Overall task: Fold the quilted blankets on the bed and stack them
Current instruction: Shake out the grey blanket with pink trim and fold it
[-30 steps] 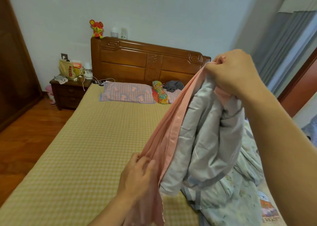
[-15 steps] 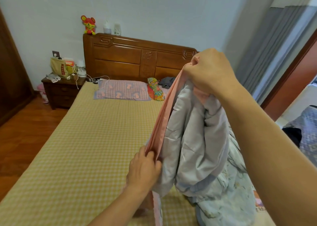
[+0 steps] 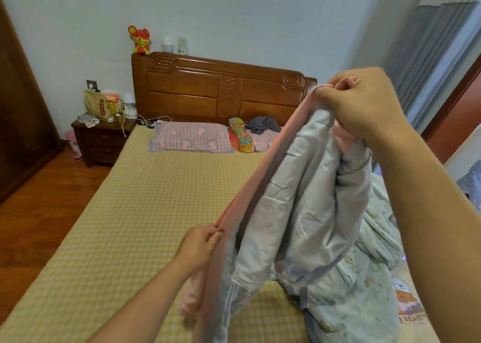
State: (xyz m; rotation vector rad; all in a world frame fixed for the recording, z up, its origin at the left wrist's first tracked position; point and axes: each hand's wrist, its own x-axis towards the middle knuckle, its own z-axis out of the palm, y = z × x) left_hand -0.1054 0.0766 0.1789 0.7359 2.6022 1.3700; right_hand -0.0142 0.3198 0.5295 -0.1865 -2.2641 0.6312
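— While your right hand point(image 3: 364, 106) grips the blanket point(image 3: 307, 207) edge up high, what's the left doing?
— Your left hand point(image 3: 200, 243) pinches that pink edge lower, over the bed point(image 3: 135, 212).

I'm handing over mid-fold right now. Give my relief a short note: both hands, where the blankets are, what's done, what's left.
Left hand: pinches the pink edge low.
Right hand: grips the same edge high, by its corner.
Grey quilted blanket: hangs bunched between the hands above the bed.
Floral blanket: crumpled on the bed's right side.
Done: an edge found; nothing folded.
Left: spread, fold both, stack.
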